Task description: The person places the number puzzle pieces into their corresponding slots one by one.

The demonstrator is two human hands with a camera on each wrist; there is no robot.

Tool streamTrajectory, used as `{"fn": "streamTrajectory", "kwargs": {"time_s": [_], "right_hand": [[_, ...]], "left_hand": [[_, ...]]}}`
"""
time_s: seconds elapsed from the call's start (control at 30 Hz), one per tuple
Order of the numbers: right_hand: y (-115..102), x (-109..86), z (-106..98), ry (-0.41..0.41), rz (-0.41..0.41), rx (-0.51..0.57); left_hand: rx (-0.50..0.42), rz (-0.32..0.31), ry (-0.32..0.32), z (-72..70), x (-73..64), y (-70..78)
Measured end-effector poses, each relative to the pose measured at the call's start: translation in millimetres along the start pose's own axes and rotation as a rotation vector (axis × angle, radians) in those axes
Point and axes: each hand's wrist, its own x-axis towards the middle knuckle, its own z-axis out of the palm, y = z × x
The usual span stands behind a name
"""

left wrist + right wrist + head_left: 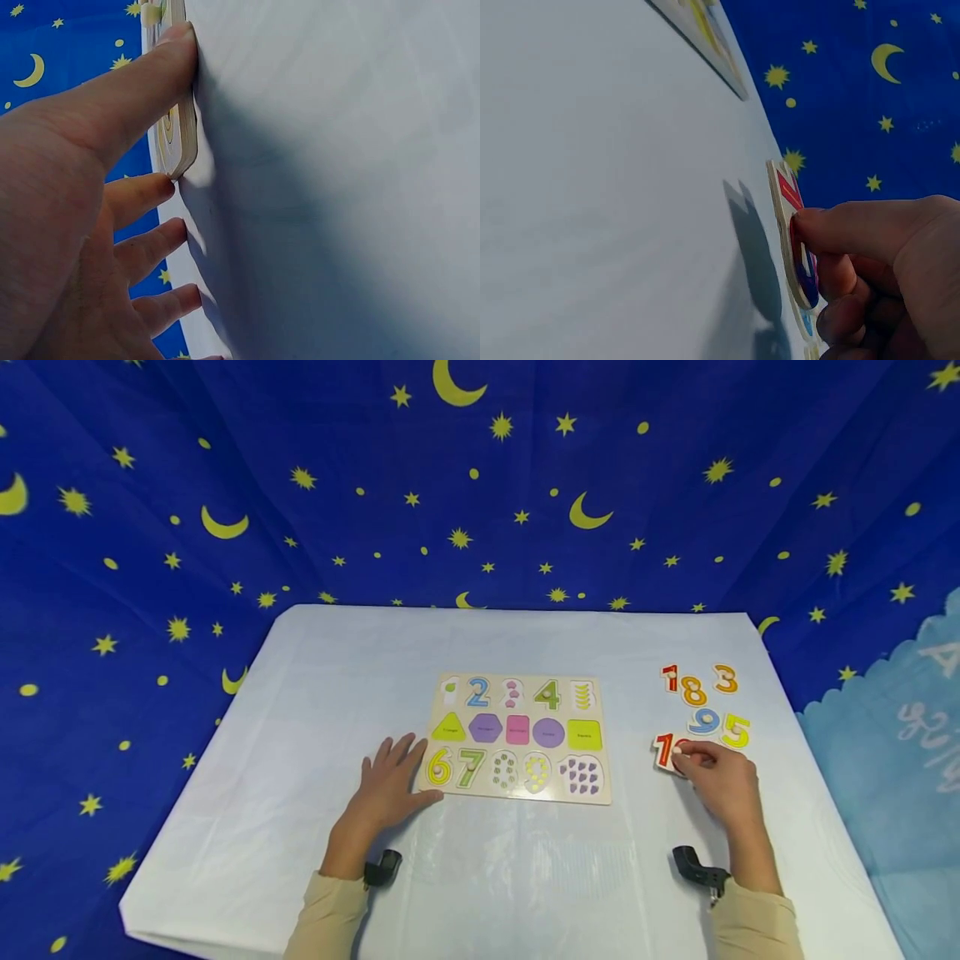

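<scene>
A wooden number puzzle board (517,787) lies on the table, with the 2, 4, 6 and 7 pieces in their slots and pictures showing in the other number slots. My left hand (384,789) rests at its lower left corner, fingers spread, thumb on the near edge. My right hand (722,781) pinches the number 10 puzzle piece (791,240) by its knob. In the right wrist view that piece is tilted and off the table, its shadow beside it. Behind it lie the loose 9 (703,721) and 5 (737,732) pieces.
Farther back on the right are the loose 1 (671,678), 8 (694,692) and 3 (725,678) pieces. A white cover (300,693) lies over the table. A blue star-patterned cloth (480,485) hangs behind it.
</scene>
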Motion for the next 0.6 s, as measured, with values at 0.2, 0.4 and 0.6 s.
{"fn": "streamTrajectory", "kwargs": {"time_s": [0.2, 0.4, 0.6], "right_hand": [[-4, -1.7, 5, -0.001, -0.043, 0.016], [-5, -0.9, 10, -0.001, -0.093, 0.031], [-8, -1.6, 17, -0.012, -0.142, 0.022]], "left_hand": [[-0.005, -0.002, -0.002, -0.8, -0.7, 0.7], [-0.012, -0.005, -0.003, -0.9, -1.0, 1.1], [-0.009, -0.005, 0.000, 0.3, -0.3, -0.1]]}}
